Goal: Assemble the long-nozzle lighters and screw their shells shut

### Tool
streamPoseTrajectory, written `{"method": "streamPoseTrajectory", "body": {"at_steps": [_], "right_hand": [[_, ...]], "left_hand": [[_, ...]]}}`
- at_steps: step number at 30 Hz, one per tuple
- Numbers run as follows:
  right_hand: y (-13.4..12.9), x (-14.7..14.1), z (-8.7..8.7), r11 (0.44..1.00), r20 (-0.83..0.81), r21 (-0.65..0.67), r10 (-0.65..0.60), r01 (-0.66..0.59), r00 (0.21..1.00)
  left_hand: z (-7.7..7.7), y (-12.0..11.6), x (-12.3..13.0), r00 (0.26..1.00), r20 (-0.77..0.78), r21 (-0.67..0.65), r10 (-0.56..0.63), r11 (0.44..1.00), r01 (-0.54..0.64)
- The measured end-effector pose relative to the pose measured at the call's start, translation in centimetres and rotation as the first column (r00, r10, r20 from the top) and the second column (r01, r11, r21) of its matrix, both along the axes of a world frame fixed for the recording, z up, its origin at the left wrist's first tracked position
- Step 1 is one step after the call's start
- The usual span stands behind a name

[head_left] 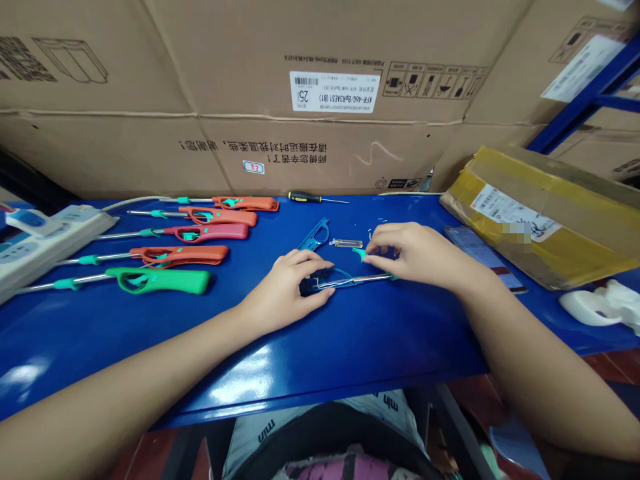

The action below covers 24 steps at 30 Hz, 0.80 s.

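My left hand (283, 288) is closed around the handle end of an opened blue gas lighter (345, 282), which lies on the blue table (300, 353). Thin wires show in its shell, and its metal tube (374, 278) points right. Between the thumb and fingers of my right hand (420, 259) is a small green trigger (359, 253), just above the lighter. Part of the tube's far end is hidden under that hand. Behind the lighter lie a loose blue half shell (316, 233) and a small clear fuel tank (348, 243).
Several assembled lighters, among them a green one (165, 281), lie in a row at left beside a white power strip (50, 240). A screwdriver (306, 197) lies at the back. To the right are a phone (483, 257), a taped carton (545, 213) and a white object (595, 307).
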State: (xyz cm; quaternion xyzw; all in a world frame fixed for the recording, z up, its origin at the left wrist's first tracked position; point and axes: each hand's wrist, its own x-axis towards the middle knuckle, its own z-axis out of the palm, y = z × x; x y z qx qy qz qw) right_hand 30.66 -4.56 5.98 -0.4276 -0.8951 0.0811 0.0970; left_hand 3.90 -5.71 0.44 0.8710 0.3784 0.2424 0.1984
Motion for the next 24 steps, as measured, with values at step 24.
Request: {"method": "streamPoseTrajectory", "body": {"at_steps": [24], "right_hand": [[1.6,-0.3,-2.9,0.980,-0.099,-0.145,-0.153,0.138,0.983]], "left_hand": [[2.5,0.5,-2.2,0.978,-0.208,0.066,0.004,0.998,0.010]]}}
